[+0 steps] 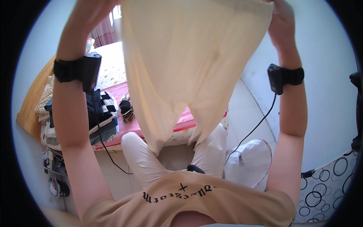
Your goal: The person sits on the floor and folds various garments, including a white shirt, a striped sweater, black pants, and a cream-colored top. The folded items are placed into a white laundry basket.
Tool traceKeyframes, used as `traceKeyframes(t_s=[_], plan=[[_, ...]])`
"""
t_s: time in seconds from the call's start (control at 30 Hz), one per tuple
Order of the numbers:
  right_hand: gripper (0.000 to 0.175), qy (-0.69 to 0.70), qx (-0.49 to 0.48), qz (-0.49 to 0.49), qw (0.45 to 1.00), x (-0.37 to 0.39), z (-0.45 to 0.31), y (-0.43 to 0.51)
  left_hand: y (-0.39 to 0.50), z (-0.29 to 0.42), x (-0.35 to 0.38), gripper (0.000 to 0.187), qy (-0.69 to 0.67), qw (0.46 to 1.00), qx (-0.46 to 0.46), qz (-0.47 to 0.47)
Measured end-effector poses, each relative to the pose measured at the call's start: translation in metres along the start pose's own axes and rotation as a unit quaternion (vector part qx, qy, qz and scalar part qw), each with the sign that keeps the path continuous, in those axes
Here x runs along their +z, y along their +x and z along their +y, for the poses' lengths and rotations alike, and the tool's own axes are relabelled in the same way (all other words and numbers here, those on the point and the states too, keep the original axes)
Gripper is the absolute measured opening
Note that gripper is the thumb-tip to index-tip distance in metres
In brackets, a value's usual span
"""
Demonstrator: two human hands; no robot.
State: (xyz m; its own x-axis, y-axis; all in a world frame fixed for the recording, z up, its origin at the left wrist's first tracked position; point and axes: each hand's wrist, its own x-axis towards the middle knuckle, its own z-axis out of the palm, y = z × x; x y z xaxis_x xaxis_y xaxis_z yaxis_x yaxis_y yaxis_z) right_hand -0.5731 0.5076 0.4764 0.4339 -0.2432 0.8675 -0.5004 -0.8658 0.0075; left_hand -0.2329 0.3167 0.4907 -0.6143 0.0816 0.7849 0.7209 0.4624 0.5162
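Observation:
A pair of pale cream trousers [181,56] hangs spread out before me, its two legs pointing down and the upper edge partly past the top of the picture. At the garment's upper right corner, my right hand [283,25] grips the cloth. My left hand [97,10] is at the upper left side; its fingers are cut off by the picture's edge, but the cloth hangs taut from that corner. The lower leg ends of the trousers dangle over my lap, close to my white-clad knees [137,153].
Beyond the garment is a bed with a pink sheet [113,89]. Stacked folded clothes [105,122] and a small dark bundle of cloth [126,109] lie on it. A white fabric bag or basket [249,161] stands at my right. Cables run from both wrist-strapped devices.

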Motion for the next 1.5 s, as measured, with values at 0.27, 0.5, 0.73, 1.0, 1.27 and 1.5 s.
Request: traceKeyframes(t_s=[0.27,0.5,0.73,1.0,1.27,1.5], plan=[[0.017,0.024,0.015,-0.128,0.991,0.048,-0.016,0.007,0.008,-0.073,0.057,0.025,0.027,0.998,-0.001,-0.063],[0.024,-0.063,-0.002,-0.187,0.98,0.06,-0.027,-0.002,-0.007,-0.088,0.057,0.021,-0.049,0.992,-0.104,-0.042],[0.02,-0.039,0.059,-0.258,0.964,0.064,-0.039,-0.01,-0.015,-0.103,0.057,0.022,-0.125,0.986,-0.113,-0.02],[0.02,-0.062,0.064,-0.308,0.947,0.068,-0.039,-0.01,-0.02,-0.11,0.058,0.021,-0.151,0.978,-0.138,-0.036],[0.037,-0.302,0.043,-0.312,0.9,0.085,-0.062,-0.041,-0.032,-0.124,0.04,0.006,0.012,0.977,-0.128,0.173],[0.031,-0.1,0.374,-0.196,0.901,0.055,-0.036,-0.032,-0.039,-0.118,0.039,0.016,-0.008,0.975,-0.105,0.195]])
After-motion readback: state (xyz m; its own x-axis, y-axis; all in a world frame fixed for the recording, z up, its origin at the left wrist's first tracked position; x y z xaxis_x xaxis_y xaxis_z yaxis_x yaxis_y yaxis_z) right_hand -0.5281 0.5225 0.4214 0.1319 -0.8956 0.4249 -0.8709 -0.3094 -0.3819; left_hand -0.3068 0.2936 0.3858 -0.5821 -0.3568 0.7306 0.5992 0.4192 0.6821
